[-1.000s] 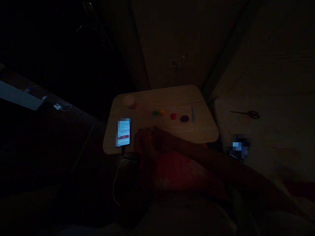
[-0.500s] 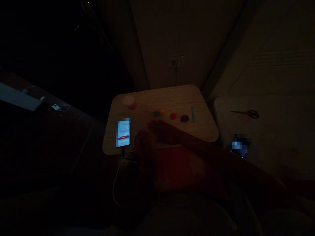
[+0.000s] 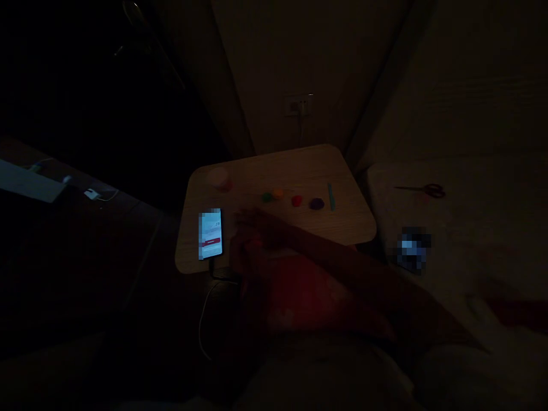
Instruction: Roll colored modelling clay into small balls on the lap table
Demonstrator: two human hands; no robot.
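Observation:
The light is very dim. On the small wooden table point(image 3: 274, 162), my right hand point(image 3: 259, 224) lies low with its fingers stretched out toward the left, over or against my left hand point(image 3: 244, 245). My left hand has its fingers curled; anything inside them is hidden in the dark. Just beyond my hands sit small clay-like lumps: a green lump point(image 3: 267, 197), an orange lump point(image 3: 278, 194), a red lump point(image 3: 297, 201) and a purple lump point(image 3: 317, 204). A teal stick-like tool point(image 3: 331, 197) lies to their right.
A lit phone point(image 3: 213, 234) with a cable plugged in rests at the table's left. Behind it stands a small tub point(image 3: 220, 178). Scissors point(image 3: 433, 190) and a blurred glowing device point(image 3: 411, 252) lie on the pale surface at right. A wall socket point(image 3: 298, 105) is at the back.
My right hand has moved left, from beside my left hand to over or against it. The whole view has shifted slightly. The lumps and tool stay put on the table.

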